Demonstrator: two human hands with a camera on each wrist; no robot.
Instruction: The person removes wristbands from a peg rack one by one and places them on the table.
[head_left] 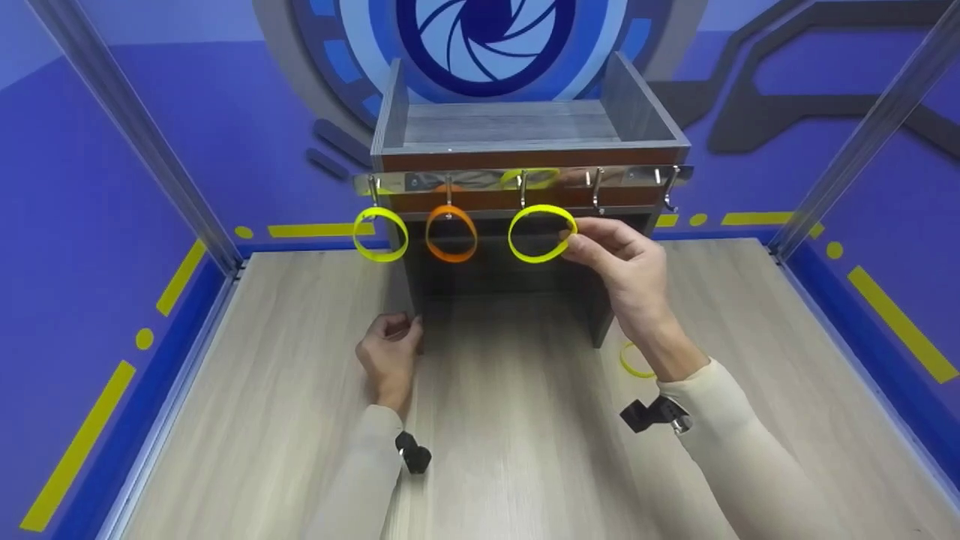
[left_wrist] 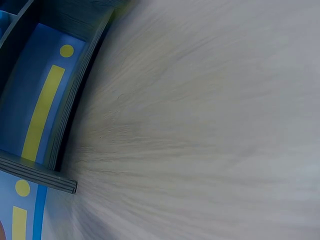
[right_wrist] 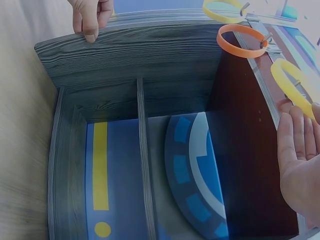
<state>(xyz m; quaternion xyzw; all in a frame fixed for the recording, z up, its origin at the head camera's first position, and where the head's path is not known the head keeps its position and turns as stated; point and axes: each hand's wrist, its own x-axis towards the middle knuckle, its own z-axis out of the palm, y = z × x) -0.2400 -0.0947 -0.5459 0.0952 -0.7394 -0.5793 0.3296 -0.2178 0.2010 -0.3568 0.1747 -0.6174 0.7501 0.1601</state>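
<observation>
My right hand [head_left: 626, 270] pinches a yellow wristband [head_left: 511, 238] at its right edge, between thumb and fingers. This band is in front of the middle hook [head_left: 523, 196]; whether it bears on the hook, I cannot tell. Left of it, an orange wristband [head_left: 429, 241] and another yellow wristband [head_left: 406, 238] hang from the rail's hooks. Low down, my left hand [head_left: 388, 356] grips the front edge of the left side panel of the grey wooden shelf [right_wrist: 130, 55]. In the right wrist view, the left fingertips [right_wrist: 90, 37] lie over that panel's edge.
The metal hook rail [head_left: 637, 177] runs across the shelf's front, with two more hooks at the right. Another yellow wristband [head_left: 627, 364] lies on the wooden tabletop [head_left: 510, 450], partly behind my right wrist. Blue walls and metal posts [head_left: 217, 240] enclose the table.
</observation>
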